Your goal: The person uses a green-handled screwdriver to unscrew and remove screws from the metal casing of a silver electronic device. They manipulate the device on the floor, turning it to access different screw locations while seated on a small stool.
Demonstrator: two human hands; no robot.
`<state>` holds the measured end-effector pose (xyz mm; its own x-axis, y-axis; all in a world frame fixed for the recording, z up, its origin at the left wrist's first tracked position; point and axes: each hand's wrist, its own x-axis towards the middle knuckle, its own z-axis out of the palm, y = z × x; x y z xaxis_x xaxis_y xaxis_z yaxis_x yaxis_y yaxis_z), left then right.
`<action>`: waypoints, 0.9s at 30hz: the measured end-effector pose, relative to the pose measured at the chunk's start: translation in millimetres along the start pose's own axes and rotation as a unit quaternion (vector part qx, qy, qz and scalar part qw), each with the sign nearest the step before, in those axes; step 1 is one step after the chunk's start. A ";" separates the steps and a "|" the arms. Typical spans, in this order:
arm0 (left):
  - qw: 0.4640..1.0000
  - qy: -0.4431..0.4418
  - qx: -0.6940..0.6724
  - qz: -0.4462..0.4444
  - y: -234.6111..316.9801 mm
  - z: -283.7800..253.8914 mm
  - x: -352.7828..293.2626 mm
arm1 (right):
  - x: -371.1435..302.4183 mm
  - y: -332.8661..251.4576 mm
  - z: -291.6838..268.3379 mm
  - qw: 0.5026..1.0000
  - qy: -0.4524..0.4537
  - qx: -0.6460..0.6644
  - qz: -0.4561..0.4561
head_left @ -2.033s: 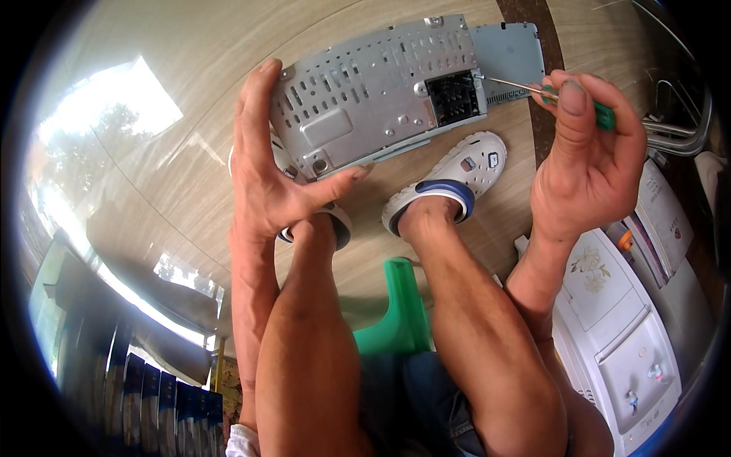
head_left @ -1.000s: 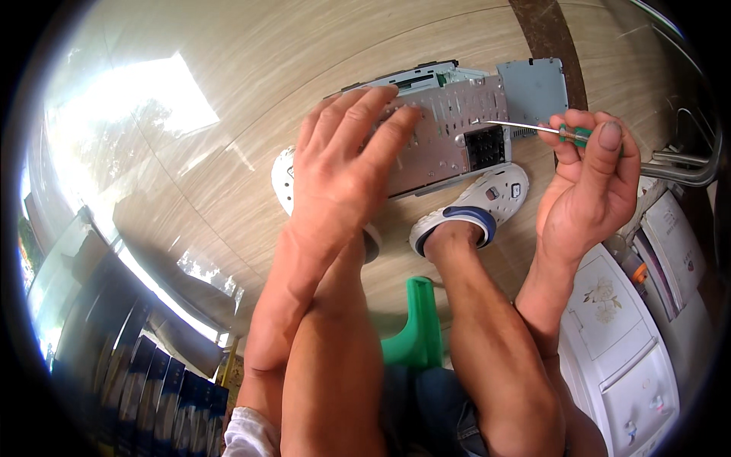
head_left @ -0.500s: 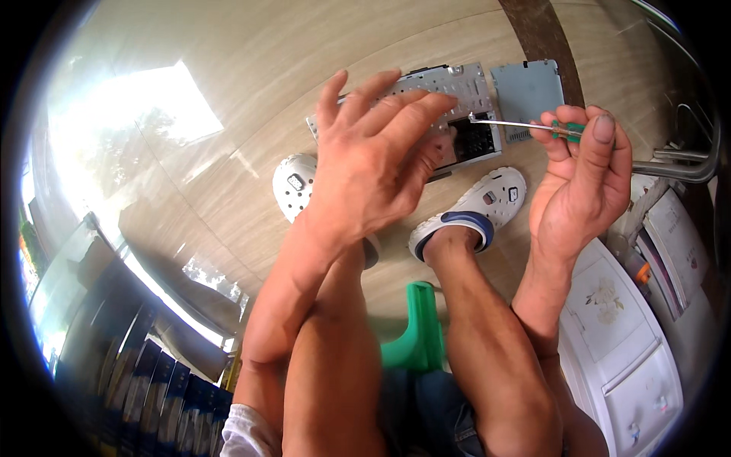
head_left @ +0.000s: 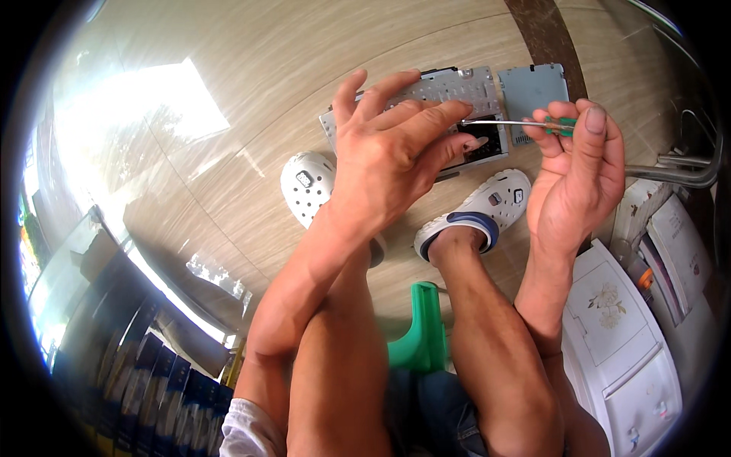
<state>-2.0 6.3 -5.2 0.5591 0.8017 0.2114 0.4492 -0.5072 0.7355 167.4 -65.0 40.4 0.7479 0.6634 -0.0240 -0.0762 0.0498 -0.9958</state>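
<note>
Head view. Right hand [head_left: 579, 179] holds a screwdriver [head_left: 512, 122], thumb and fingers clamped on its green handle; the thin shaft lies near level and points left. Its tip sits just beside the left hand's index fingertip (contact between the two: cannot tell).

Left hand [head_left: 381, 171] is spread above a silver metal case [head_left: 474, 90] with slotted holes. Its fingers are apart, the thumb separated from the index finger and lying over the dark socket [head_left: 495, 134] at the case's right end. Whether the palm side touches the case cannot be told.

Case lies on the floor [head_left: 411, 38] beyond the feet, partly covered by the left hand. Just beside its right end: a flat grey-blue metal plate [head_left: 533, 91], partly on a dark floor strip [head_left: 542, 30].

Nearer: a white clog [head_left: 307, 183] at left, a white-and-blue clog [head_left: 495, 199] at right. Between the legs, a green plastic piece [head_left: 429, 324] (its full shape is hidden). Lower right: a white appliance [head_left: 601, 343] with a flower print.
</note>
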 end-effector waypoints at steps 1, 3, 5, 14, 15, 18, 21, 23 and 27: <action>1.000 0.001 0.000 0.000 -0.1 0.1 -0.1 | -0.5 0.2 0.5 1.000 -0.004 0.005 0.004; 1.000 0.001 0.001 0.001 -1.4 0.9 0.4 | -1.2 0.1 1.6 1.000 -0.009 0.011 0.009; 1.000 0.001 0.004 0.003 -4.3 -0.1 0.3 | -1.9 1.3 3.5 1.000 -0.013 0.007 0.007; 0.999 0.018 -0.032 0.008 -8.2 1.2 -0.1 | 5.5 0.9 1.3 1.000 0.022 0.008 0.013; 0.999 0.021 -0.036 0.010 -7.6 1.9 1.0 | 8.5 -3.1 -1.1 1.000 0.022 0.006 0.013; 0.999 0.023 -0.038 0.013 -8.6 0.4 0.8 | 14.5 -7.9 -11.6 0.999 -0.011 -0.030 -0.024; 0.999 0.029 -0.038 0.023 -7.7 2.4 1.7 | 3.4 -18.9 -8.2 0.961 -0.140 -0.238 0.020; 0.999 0.034 -0.031 0.028 -10.1 2.4 -0.1 | -6.7 -4.7 1.6 0.912 -0.245 -0.326 -0.043; 0.998 0.050 -0.019 0.045 -13.6 4.1 -2.5 | -24.5 3.1 17.0 0.910 -0.245 -0.334 -0.015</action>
<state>-6.6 9.9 -18.4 0.5233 0.7819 0.3387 0.3727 -0.5675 0.7342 137.5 -68.4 39.4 0.3460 0.9308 -0.1176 0.4790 -0.2830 -0.8310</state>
